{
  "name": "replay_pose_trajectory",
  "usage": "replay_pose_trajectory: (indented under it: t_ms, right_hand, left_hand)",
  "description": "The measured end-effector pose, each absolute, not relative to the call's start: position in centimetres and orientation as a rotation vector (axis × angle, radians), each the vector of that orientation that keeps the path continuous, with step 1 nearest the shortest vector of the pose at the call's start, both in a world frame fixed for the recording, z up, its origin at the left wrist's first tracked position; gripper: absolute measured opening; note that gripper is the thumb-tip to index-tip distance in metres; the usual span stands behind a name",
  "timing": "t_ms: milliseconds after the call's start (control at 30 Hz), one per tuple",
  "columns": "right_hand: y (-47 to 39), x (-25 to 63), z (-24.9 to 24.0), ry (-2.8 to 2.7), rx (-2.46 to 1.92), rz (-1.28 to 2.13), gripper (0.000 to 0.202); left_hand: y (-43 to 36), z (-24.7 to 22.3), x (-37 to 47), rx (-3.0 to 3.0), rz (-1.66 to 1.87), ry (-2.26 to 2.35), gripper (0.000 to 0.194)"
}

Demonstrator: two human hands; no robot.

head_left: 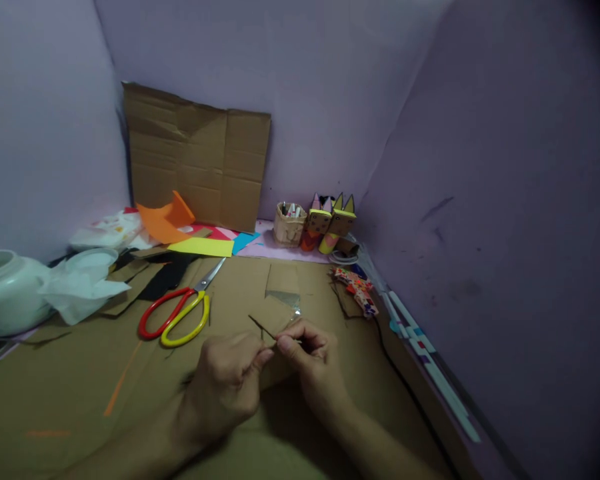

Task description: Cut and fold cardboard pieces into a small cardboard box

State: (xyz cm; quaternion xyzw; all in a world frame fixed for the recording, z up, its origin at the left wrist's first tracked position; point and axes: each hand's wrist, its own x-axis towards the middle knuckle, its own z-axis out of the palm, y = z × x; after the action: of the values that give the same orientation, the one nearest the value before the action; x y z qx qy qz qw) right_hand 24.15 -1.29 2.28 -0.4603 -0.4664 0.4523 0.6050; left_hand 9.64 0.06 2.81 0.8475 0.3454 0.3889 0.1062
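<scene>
My left hand (230, 380) and my right hand (313, 367) meet above the cardboard work surface (145, 400). Between them runs a thin dark strip (261, 327), its free end pointing up and to the left. The thumb and fingers of my right hand pinch it. My left hand is curled closed against the lower part of the strip, and its fingertips are partly hidden. Beyond my left hand lie scissors (187, 308) with red and yellow handles, blades pointing away. A cut piece of cardboard (283, 280) lies just past my hands.
A white pot (10, 293) stands at the left beside crumpled white plastic (80, 287). Coloured paper (203, 247) and a pen holder (289, 227) are at the back. Two paper figures (330, 223) stand near the corner. A patterned glue gun (355, 288) with a cord lies right.
</scene>
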Motion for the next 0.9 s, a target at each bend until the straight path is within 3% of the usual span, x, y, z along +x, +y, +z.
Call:
replay_pose_trajectory:
  t_ms: [267, 500, 667, 800, 900]
  right_hand:
    - [-0.5, 24.9, 0.9, -0.709, -0.960, 1.215, 0.028]
    - [-0.1, 24.7, 1.0, -0.740, -1.016, 1.327, 0.027]
    - [0.2, 25.3, 1.5, -0.654, -1.060, 1.372, 0.030]
    - [0.2, 25.3, 1.9, -0.711, -1.046, 1.451, 0.034]
    - [0.1, 24.9, 2.1, -0.776, -0.974, 1.521, 0.038]
  left_hand:
    - [1.0, 3.9, 10.3, 1.765, 0.964, 1.083, 0.016]
    - [2.0, 3.5, 9.8, 1.509, 1.008, 1.120, 0.025]
    - [2.9, 3.1, 9.6, 1.289, 0.850, 0.954, 0.033]
    - [2.5, 3.1, 9.7, 1.195, 0.761, 0.851, 0.052]
    - [2.2, 3.1, 9.9, 1.249, 0.777, 0.881, 0.054]
